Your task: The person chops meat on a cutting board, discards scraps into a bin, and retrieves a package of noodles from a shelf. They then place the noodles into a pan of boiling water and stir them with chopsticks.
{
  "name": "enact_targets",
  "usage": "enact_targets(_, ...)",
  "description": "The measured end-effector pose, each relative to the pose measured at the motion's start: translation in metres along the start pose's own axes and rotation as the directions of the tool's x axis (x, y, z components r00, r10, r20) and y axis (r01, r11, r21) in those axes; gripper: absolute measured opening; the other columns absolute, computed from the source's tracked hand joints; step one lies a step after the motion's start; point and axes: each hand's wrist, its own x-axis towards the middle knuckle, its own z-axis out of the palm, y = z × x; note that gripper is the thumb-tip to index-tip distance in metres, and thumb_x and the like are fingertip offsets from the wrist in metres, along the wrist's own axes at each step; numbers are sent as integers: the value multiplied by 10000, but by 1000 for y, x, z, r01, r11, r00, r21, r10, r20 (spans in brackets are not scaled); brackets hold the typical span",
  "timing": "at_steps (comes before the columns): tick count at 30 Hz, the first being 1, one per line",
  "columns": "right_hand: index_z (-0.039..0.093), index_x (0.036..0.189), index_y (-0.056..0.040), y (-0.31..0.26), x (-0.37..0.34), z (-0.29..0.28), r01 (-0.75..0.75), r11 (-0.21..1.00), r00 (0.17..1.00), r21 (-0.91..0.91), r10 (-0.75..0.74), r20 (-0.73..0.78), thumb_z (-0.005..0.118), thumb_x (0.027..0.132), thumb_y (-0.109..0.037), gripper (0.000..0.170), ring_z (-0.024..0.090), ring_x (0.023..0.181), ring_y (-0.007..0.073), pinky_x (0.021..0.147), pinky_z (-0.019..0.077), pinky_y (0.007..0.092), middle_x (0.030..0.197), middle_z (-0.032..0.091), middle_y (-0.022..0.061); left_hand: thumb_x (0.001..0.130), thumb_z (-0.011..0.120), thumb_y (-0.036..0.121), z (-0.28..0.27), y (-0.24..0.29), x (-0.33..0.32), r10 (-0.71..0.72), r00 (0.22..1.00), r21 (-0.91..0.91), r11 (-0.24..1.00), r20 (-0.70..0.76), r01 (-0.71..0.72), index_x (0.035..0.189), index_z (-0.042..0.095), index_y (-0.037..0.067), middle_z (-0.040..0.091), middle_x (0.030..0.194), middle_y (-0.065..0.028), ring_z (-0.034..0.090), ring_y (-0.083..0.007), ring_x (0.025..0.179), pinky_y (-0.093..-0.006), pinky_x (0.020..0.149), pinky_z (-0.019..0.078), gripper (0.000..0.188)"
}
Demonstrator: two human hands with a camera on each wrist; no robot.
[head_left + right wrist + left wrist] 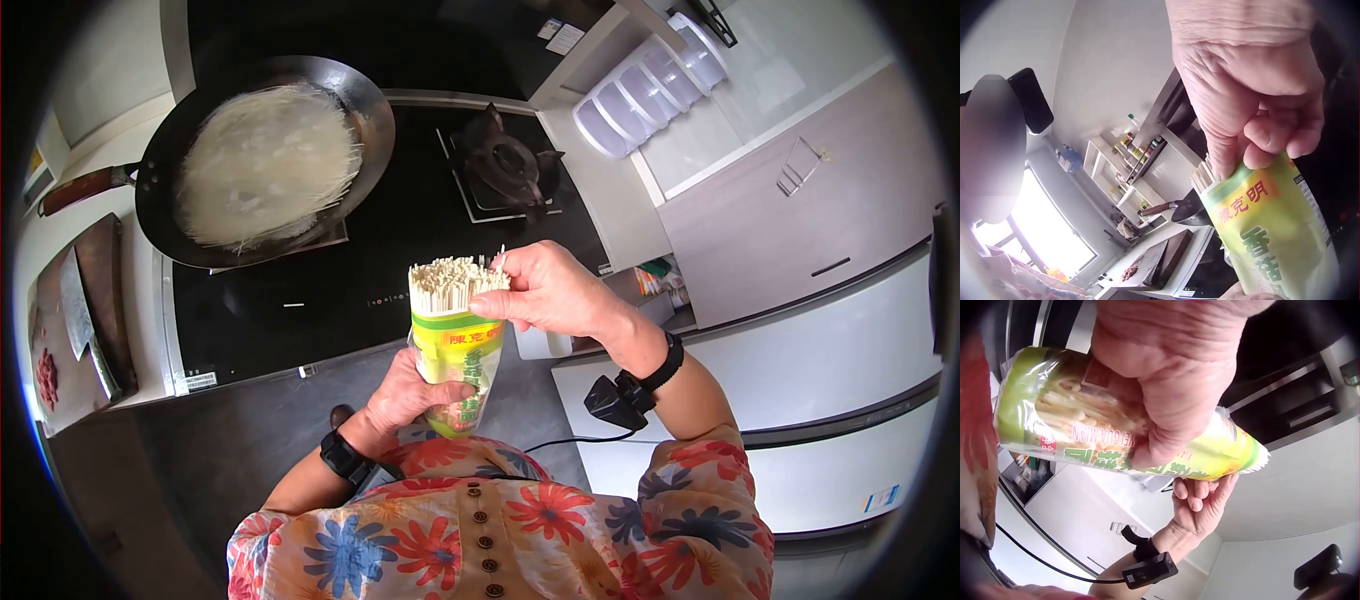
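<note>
My left hand (415, 388) grips the lower part of a green and yellow plastic pack of dried noodles (465, 350). The pack stands nearly upright in front of my body, its mouth open and pale noodle ends (450, 280) sticking out of the top. At that mouth my right hand (555, 290) pinches the pack's edge, thumb against the noodles; a few ends show beside its fingers. In the right wrist view the thumb and curled fingers close over the rim of the pack (1266, 231). Beyond, a wok (375, 130) holds pale noodles (270, 165) in cloudy liquid.
The wok sits on the left of a black hob (300, 310), its wooden handle (90, 190) pointing left. A bare burner (505, 160) is on the right. At left, a cleaver (75, 305) and red meat pieces (47, 378) lie on a chopping board (100, 270). White drawers (650, 90) stand beyond.
</note>
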Motion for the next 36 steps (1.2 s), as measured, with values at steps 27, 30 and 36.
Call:
enact_targets(27, 652, 823, -10, -55, -11, -21, 113, 985, 993, 132, -115, 10, 674, 832, -152, 144, 461, 487, 14, 430, 360, 174, 651, 599, -5, 628, 793, 3, -18, 19, 0, -42, 996, -16, 999, 76, 44, 1195, 551, 82, 630, 1090, -43, 589, -158, 994, -316, 894, 456, 621)
enact_targets(30, 652, 827, -8, -61, -14, -23, 166, 977, 986, 131, -163, -32, 674, 827, -134, 128, 459, 491, 8, 429, 357, 167, 660, 604, -6, 621, 794, -11, -22, 19, -1, -33, 996, -3, 999, 84, 33, 1200, 549, 76, 631, 1095, -46, 589, -156, 997, -316, 897, 454, 635)
enact_targets(36, 652, 827, -8, -88, -23, -28, 258, 955, 964, 143, -246, -96, 677, 818, -117, 112, 454, 485, 2, 409, 334, 151, 654, 600, -13, 675, 781, 13, -22, 32, -7, 19, 993, 26, 999, 117, -23, 1095, 637, 47, 665, 1039, -44, 601, -112, 933, -266, 864, 453, 446)
